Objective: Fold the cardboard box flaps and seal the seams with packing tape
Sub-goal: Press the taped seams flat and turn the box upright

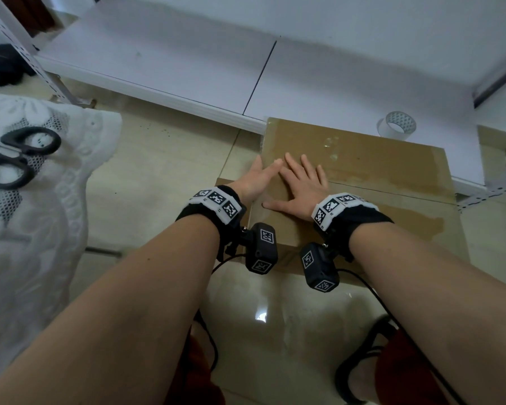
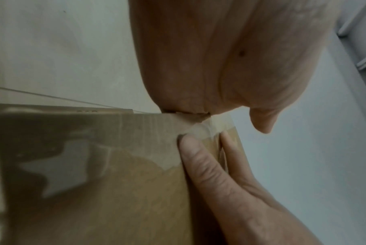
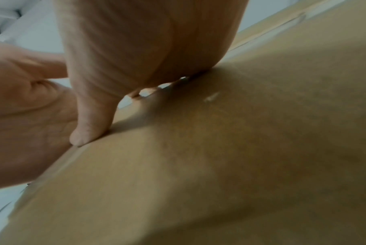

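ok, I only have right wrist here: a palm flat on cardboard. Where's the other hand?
Observer: The left hand lies flat at the left edge of the box, its fingertips next to the right hand.
Operator: Tape roll?
Observer: The tape roll sits just past the box's far edge. Neither hand is on it.
Operator: Scissors?
Observer: The scissors lie on the lace cloth, far left.
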### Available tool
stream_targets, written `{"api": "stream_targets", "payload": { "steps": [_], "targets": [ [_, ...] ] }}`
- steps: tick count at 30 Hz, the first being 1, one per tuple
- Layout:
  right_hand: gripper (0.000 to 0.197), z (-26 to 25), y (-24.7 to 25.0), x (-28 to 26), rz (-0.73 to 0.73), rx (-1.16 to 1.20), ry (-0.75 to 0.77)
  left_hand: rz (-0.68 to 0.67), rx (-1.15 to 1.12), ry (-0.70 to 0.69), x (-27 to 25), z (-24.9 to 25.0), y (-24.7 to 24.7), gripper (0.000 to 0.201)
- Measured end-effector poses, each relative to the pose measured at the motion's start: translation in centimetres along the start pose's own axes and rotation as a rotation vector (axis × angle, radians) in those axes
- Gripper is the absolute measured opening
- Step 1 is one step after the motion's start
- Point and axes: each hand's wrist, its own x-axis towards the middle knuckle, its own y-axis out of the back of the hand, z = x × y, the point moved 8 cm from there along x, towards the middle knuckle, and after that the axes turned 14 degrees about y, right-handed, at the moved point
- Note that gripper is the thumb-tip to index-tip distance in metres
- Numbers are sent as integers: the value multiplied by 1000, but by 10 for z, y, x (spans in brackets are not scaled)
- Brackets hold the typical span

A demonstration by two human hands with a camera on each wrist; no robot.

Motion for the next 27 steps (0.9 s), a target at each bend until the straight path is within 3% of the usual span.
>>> {"api": "stream_targets", "payload": {
  "steps": [3,4,7,11,14,16,19,24,27],
  "targets": [
    [98,1,-1,1,-5,8,-2,-28,20,28,-2,-1,4,58],
    [98,1,-1,1,-6,9,-2,-49,53,35,-4,-4,3,54],
    [99,1,-1,1,-16,6,-1,-76,160,99,3,-13,2,101],
    [99,0,-1,0,-17,21,-10,96,163,-20,4,21,11,98],
    [100,0,1,1,-7,17,-10,64,155,-90,9,34,2,113],
    [100,0,1,1,-6,20,-8,56,147,-50,19,26,1,123],
    [100,-1,0,0,-5,20,-2,50,106,-4,24,16,9,111],
    [98,0,-1,1,-21,12,-6,-101,245,146,11,-9,9,81],
    [99,-1,-2,1,-28,4,-7,-79,343,200,4,-1,11,75]
  ]
}}
